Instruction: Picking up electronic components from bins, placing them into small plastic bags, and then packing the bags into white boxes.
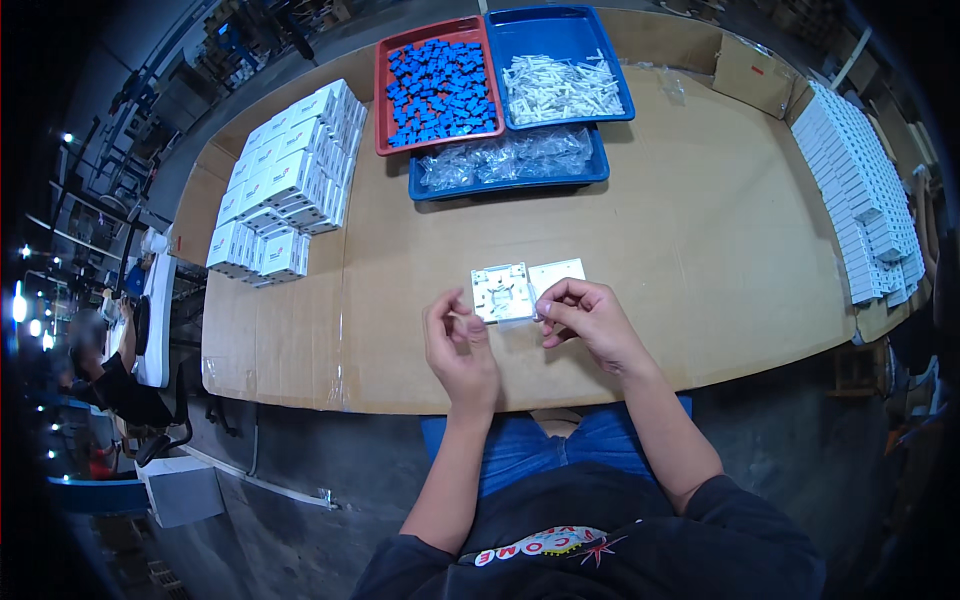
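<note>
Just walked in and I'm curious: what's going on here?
A person's bare hands are at a square white part on a cardboard-covered table. The left hand is half open at its left edge; the right hand pinches near its right edge, possibly holding something. A white plate lies beside it. A red tray of blue pieces stands beyond.

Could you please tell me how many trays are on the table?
3: a red tray with blue pieces at the back, a blue tray with white pieces to its right, and another blue tray with clear plastic in front of both. Others could be hidden beneath.
</note>
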Motion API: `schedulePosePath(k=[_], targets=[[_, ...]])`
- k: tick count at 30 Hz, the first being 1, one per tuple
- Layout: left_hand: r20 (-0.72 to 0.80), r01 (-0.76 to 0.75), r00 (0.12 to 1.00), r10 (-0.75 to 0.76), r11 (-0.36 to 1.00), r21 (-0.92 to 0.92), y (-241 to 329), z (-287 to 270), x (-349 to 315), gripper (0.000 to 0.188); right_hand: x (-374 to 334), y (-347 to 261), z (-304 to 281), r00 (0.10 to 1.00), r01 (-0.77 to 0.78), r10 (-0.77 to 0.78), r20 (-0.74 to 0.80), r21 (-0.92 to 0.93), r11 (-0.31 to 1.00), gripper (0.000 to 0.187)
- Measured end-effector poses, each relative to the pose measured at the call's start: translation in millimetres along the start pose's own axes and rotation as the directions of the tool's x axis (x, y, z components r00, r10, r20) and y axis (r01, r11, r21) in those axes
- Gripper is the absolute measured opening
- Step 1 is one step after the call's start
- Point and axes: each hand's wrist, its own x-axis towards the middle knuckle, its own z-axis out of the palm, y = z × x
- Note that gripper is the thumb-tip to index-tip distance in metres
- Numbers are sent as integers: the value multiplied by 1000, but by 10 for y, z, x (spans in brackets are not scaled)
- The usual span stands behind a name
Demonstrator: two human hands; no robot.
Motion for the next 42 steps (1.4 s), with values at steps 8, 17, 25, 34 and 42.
schedulePosePath(k=[8, 17, 25, 34, 42], targets=[[343, 342, 885, -316, 940, -16, 34, 115, -178, 16, 9, 259, 63, 955, 260, -291, -55, -313, 913, 10], [298, 21, 952, -71, 986, 165, -49, 105, -212, 14, 45, 328, 65, 932, 188, -268, -243, -306, 933, 10], [368, 458, 838, -403, 886, -72, -46, 168, -260, 16, 2, 268, 193, 788, 416, -585, -190, -536, 735, 10], [445, 683, 718, -535, 664, -305, -99, 156, -176, 20, -15, 175, 79, 909, 382, -405, -97, -194, 904, 20], [382, 463, 854, -352, 849, -253, -216, 84, -150, 16, 30, 257, -158, 995, 34, -27, 92, -79, 996, 11]])
